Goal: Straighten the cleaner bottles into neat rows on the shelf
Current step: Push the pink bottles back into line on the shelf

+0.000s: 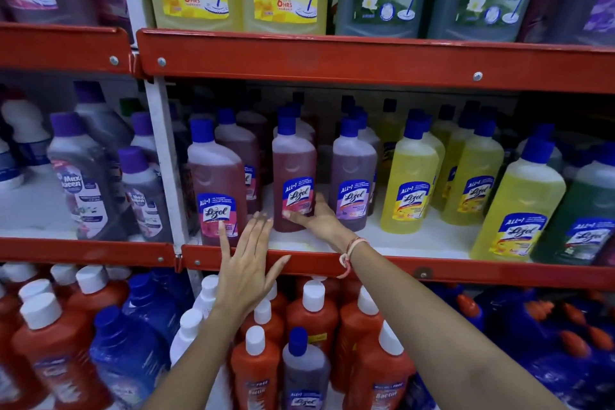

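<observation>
On the middle shelf (416, 244) stand rows of blue-capped cleaner bottles. My right hand (317, 218) wraps around the base of a red-pink bottle (293, 163), thumb across its label front. My left hand (244, 259) is flat and open, fingers spread, with its fingertips touching the lower part of another red-pink bottle (216, 176) at the shelf's left end. A purple bottle (354, 173) stands just right of the held one. Yellow bottles (409, 176) follow further right, and one yellow bottle (519, 203) stands forward, near the shelf edge.
A white upright post (166, 159) bounds the shelf at left, with grey purple-capped bottles (83, 176) beyond it. A red shelf rail (366, 60) runs overhead under large yellow and green bottles. Below are orange white-capped bottles (312, 313) and blue ones. A dark green bottle (585, 219) stands far right.
</observation>
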`<action>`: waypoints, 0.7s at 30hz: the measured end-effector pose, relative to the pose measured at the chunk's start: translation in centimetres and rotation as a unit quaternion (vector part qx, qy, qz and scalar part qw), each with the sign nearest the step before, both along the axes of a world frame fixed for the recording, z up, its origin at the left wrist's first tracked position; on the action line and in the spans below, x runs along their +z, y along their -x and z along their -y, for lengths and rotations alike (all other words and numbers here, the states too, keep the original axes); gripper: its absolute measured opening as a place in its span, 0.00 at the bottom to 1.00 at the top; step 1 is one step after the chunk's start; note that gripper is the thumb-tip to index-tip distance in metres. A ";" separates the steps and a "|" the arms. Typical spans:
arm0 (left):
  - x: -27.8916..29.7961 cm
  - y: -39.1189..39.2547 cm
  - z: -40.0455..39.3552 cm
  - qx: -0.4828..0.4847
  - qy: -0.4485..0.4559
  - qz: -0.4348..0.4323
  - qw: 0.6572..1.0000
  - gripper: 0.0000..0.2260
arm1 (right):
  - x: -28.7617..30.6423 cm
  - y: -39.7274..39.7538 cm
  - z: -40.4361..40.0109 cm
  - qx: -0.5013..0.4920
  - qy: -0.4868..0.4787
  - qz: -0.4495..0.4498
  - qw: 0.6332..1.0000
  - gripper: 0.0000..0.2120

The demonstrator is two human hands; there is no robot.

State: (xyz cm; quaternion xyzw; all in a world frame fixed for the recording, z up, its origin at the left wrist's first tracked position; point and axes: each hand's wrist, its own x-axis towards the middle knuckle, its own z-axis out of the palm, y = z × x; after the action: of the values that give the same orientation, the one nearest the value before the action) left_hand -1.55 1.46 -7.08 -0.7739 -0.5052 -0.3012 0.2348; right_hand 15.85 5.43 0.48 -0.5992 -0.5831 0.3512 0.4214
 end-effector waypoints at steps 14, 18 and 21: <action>0.2 0.0 0.1 -0.011 0.011 0.017 1.000 0.33 | 0.5 -1.0 2.4 0.040 -0.023 0.075 0.996 0.40; 0.3 0.1 0.4 -0.009 0.020 0.021 1.000 0.32 | 0.2 -1.6 4.0 0.033 -0.044 0.102 0.993 0.38; 0.5 0.0 0.6 -0.006 0.037 0.020 0.999 0.32 | -0.1 -1.7 4.9 0.024 -0.059 0.119 0.991 0.37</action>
State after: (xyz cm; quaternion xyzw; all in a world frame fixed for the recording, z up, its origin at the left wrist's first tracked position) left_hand -1.58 0.86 -6.58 -0.7789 -0.5161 -0.2991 0.1939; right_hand 17.59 0.54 0.43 -0.5966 -0.6633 0.2521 0.3749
